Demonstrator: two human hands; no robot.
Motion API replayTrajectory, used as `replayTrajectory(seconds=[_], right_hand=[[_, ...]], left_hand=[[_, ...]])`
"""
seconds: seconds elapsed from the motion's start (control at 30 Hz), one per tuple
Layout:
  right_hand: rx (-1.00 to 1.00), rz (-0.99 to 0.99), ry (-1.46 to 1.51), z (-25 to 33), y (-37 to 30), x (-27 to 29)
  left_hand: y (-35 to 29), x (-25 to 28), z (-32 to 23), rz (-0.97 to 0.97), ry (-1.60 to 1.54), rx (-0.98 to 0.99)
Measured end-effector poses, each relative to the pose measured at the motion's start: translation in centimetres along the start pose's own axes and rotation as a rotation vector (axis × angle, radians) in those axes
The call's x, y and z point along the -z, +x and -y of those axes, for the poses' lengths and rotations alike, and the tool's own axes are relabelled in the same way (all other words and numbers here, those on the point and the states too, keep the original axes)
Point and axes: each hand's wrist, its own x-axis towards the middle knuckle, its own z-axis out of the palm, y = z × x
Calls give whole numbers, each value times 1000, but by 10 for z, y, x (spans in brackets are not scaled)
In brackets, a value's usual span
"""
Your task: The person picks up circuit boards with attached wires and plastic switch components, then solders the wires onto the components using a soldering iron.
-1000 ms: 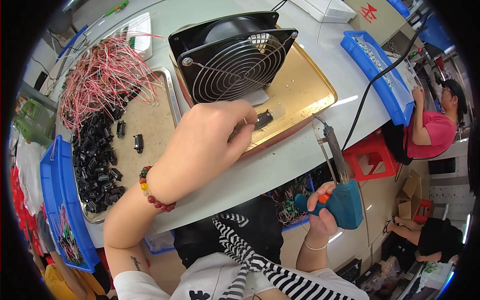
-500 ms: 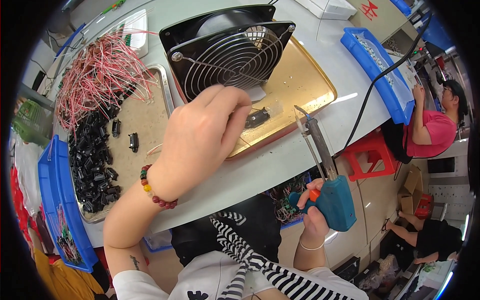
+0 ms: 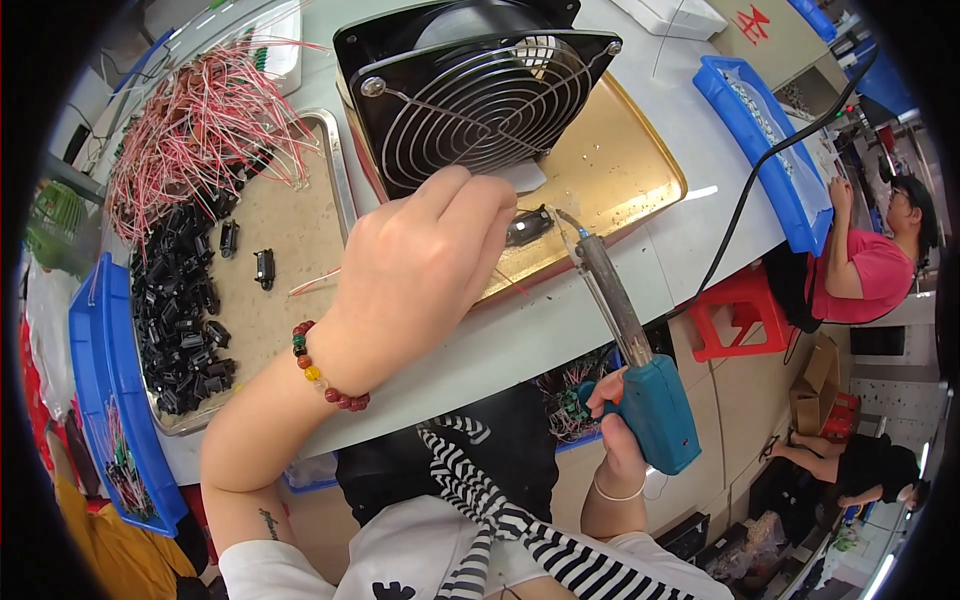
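Observation:
My right hand (image 3: 622,442) grips a teal soldering gun (image 3: 664,412) by its handle. Its tip and the thin solder tube alongside reach the right end of a small black plastic part (image 3: 528,227). That part lies on a gold tray (image 3: 630,150). My left hand (image 3: 425,260), wearing a beaded bracelet, is closed with its fingertips pinched beside the part's left end. What the fingertips hold is hidden behind the hand. Thin red wire (image 3: 512,282) shows below the fingers, and more wire ends (image 3: 314,283) stick out left of the hand.
A black fan (image 3: 490,110) with a wire guard stands over the gold tray. Left is a metal tray (image 3: 290,220) with heaped black parts (image 3: 180,310) and red-and-white wires (image 3: 200,140). A blue bin (image 3: 765,150), black cable (image 3: 735,220) and seated co-worker (image 3: 865,250) are right.
The soldering gun has moved left, bringing its tip from beside the black part to its right end. My left hand stays pinched near the part. The whole view has shifted slightly.

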Motion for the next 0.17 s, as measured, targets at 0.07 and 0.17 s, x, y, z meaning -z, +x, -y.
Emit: replayTrajectory(seconds=[0.07, 0.17], right_hand=[[8, 21, -15, -1, 0, 0], [31, 32, -24, -2, 0, -2]], left_hand=[[-1, 0, -1, 14, -4, 29], [-2, 0, 0, 11, 19, 36]])
